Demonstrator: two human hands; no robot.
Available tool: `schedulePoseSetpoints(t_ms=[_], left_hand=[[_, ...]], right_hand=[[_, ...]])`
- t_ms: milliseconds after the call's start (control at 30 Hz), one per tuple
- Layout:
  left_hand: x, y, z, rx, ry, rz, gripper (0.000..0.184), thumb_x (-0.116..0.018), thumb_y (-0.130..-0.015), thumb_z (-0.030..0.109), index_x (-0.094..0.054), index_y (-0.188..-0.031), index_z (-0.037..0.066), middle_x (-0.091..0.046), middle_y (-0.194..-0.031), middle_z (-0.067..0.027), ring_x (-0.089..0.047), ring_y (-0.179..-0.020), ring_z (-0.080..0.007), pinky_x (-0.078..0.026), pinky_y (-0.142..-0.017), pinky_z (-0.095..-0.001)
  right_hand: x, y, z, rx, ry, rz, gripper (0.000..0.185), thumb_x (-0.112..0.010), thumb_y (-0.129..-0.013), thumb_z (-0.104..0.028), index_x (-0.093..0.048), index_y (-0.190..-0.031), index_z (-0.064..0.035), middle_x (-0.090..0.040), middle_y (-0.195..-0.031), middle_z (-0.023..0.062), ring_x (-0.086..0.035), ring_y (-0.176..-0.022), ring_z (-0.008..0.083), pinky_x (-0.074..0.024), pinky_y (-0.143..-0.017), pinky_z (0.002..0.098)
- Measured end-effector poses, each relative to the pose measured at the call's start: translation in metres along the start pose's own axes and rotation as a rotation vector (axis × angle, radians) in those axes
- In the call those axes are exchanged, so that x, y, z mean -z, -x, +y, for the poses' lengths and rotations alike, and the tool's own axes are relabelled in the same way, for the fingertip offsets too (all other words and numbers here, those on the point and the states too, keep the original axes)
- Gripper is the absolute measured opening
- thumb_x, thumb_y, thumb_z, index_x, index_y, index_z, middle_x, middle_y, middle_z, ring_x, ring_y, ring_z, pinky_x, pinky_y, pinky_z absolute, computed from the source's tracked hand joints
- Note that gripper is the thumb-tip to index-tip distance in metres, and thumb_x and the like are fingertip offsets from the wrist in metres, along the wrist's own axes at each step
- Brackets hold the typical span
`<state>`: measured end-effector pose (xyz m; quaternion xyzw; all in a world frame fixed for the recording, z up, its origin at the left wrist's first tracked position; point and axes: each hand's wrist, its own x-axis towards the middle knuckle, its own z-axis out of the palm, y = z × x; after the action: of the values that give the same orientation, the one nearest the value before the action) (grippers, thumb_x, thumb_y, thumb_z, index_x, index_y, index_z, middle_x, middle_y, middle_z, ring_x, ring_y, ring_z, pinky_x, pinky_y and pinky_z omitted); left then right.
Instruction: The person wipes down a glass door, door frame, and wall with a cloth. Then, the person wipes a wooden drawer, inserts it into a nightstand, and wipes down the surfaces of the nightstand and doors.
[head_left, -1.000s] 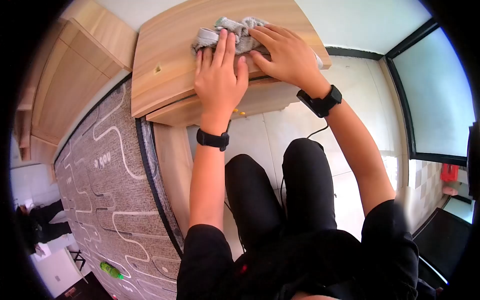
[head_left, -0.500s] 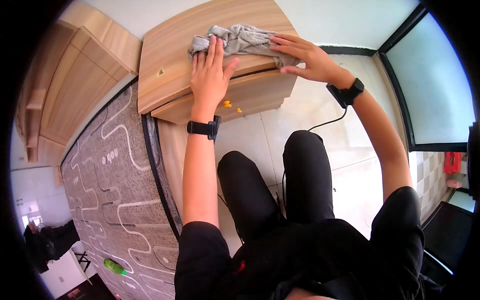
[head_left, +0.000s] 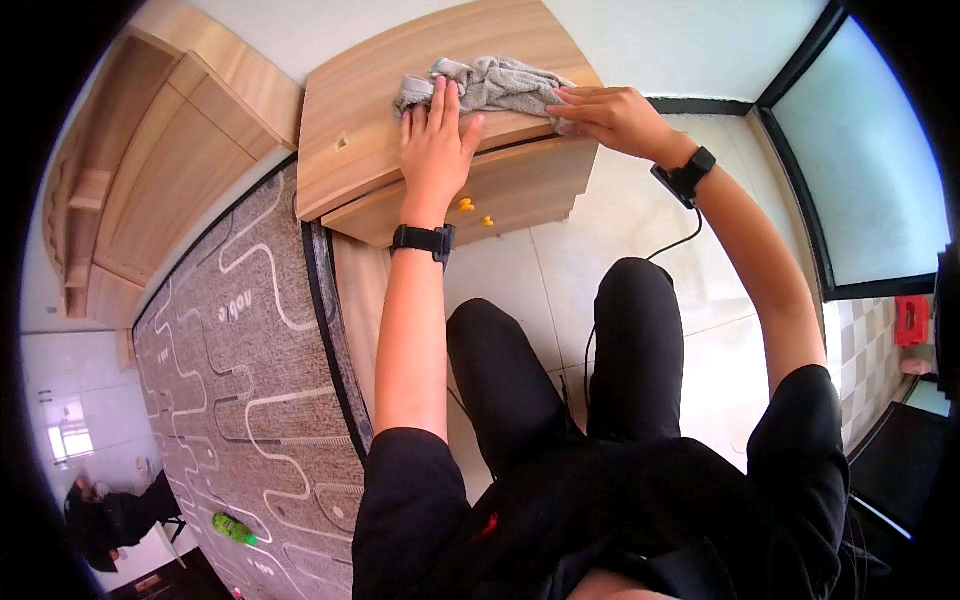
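A crumpled grey cloth (head_left: 505, 85) lies across the top of a light wood cabinet (head_left: 375, 105), close to its front edge. My left hand (head_left: 436, 150) rests on the cloth's left part and the wood just before it, fingers stretched flat and thumb apart. At the cloth's right end is my right hand (head_left: 625, 122), its fingers drawn together and bent over the fabric; the thumb is partly hidden. Two small yellow knobs (head_left: 467, 204) stick out from the drawer front (head_left: 530, 185) below.
A patterned grey mat (head_left: 240, 380) with a green bottle (head_left: 233, 528) lies to the left, beside wooden shelving (head_left: 185, 140). A frosted glass panel (head_left: 860, 170) stands at right. A cable (head_left: 680, 245) hangs from my right wristband. Another person (head_left: 115, 515) is far left.
My right hand's spread fingers have drawn together on the cloth's right end, which no longer hangs out past the cabinet edge. My view has shifted slightly. The left hand stays on the cloth.
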<state>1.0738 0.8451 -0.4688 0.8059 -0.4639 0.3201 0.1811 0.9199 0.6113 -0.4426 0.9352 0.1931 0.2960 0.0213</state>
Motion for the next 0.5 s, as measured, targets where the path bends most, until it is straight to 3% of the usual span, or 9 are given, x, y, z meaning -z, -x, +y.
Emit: schedulePoseSetpoints(t_ms=[67,167,233,267,300,367,433,500], left_hand=[[-0.001,0.0,0.0,0.001,-0.017,0.032,0.057,-0.047,-0.09,0.045,-0.046,-0.131,0.007,-0.042,-0.141,-0.0057,-0.049,-0.111,-0.0307,-0.033,-0.102,-0.0452],[0.0,0.0,0.001,0.003,-0.01,0.023,0.057,-0.05,-0.089,0.043,-0.044,-0.133,0.008,-0.041,-0.141,-0.0052,-0.049,-0.111,-0.031,-0.033,-0.103,-0.0453],[0.001,0.0,-0.001,0.001,0.019,0.02,0.057,-0.052,-0.088,0.042,-0.042,-0.134,0.009,-0.039,-0.142,-0.0048,-0.048,-0.112,-0.0312,-0.033,-0.103,-0.0455],[0.002,0.0,-0.003,0.002,0.046,0.014,0.058,-0.054,-0.088,0.04,-0.04,-0.135,0.009,-0.038,-0.143,-0.0043,-0.048,-0.113,-0.0314,-0.032,-0.103,-0.0456],[0.003,0.0,-0.005,0.009,0.048,0.016,0.058,-0.054,-0.088,0.04,-0.04,-0.135,0.009,-0.038,-0.143,-0.0043,-0.048,-0.113,-0.0314,-0.032,-0.103,-0.0456],[0.008,0.005,-0.009,-0.058,0.109,-0.048,0.06,-0.056,-0.087,0.039,-0.037,-0.136,0.011,-0.037,-0.143,-0.0039,-0.046,-0.117,-0.0317,-0.031,-0.104,-0.046],[0.013,0.008,-0.01,-0.061,0.106,-0.066,0.063,-0.055,-0.086,0.045,-0.037,-0.136,0.011,-0.039,-0.142,-0.0052,-0.044,-0.118,-0.0317,-0.031,-0.104,-0.0464],[0.015,0.008,-0.009,-0.05,0.172,-0.079,0.067,-0.052,-0.086,0.049,-0.035,-0.137,0.009,-0.039,-0.141,-0.0068,-0.044,-0.119,-0.032,-0.031,-0.104,-0.0463]], right_hand=[[0.004,-0.006,-0.005,0.062,0.087,-0.033,0.033,-0.062,-0.083,-0.021,-0.063,-0.116,-0.0158,-0.065,-0.109,0.0085,-0.062,-0.101,0.0215,-0.0524,-0.08,0.0327],[0.007,-0.007,-0.024,0.175,0.193,0.099,0.031,-0.064,-0.081,-0.02,-0.065,-0.112,-0.0139,-0.068,-0.096,0.0091,-0.066,-0.088,0.0208,-0.0536,-0.072,0.0313],[0.008,-0.006,-0.048,-0.068,-0.045,0.148,0.033,-0.064,-0.08,-0.019,-0.064,-0.113,-0.0143,-0.068,-0.086,0.0082,-0.066,-0.072,0.0193,-0.0528,-0.06,0.0297],[0.015,-0.02,-0.06,0.066,-0.055,0.298,0.035,-0.065,-0.079,-0.018,-0.062,-0.113,-0.0147,-0.067,-0.08,0.0079,-0.063,-0.061,0.0178,-0.0498,-0.051,0.0286],[0.02,-0.035,-0.075,0.116,-0.056,0.363,0.034,-0.063,-0.08,-0.017,-0.061,-0.115,-0.015,-0.066,-0.078,0.0082,-0.063,-0.06,0.0188,-0.0491,-0.05,0.0292],[0.025,-0.048,-0.084,-0.01,-0.02,0.223,0.034,-0.061,-0.082,-0.016,-0.06,-0.116,-0.0149,-0.066,-0.08,0.009,-0.063,-0.063,0.0217,-0.0503,-0.054,0.0302],[0.032,-0.063,-0.078,-0.042,-0.088,0.294,0.028,-0.059,-0.085,-0.018,-0.062,-0.112,-0.0127,-0.066,-0.082,0.0097,-0.063,-0.065,0.0258,-0.0512,-0.057,0.0323],[0.039,-0.075,-0.07,-0.414,-0.275,0.296,0.024,-0.057,-0.088,-0.022,-0.063,-0.108,-0.011,-0.066,-0.083,0.0116,-0.063,-0.069,0.0296,-0.0514,-0.06,0.035]])
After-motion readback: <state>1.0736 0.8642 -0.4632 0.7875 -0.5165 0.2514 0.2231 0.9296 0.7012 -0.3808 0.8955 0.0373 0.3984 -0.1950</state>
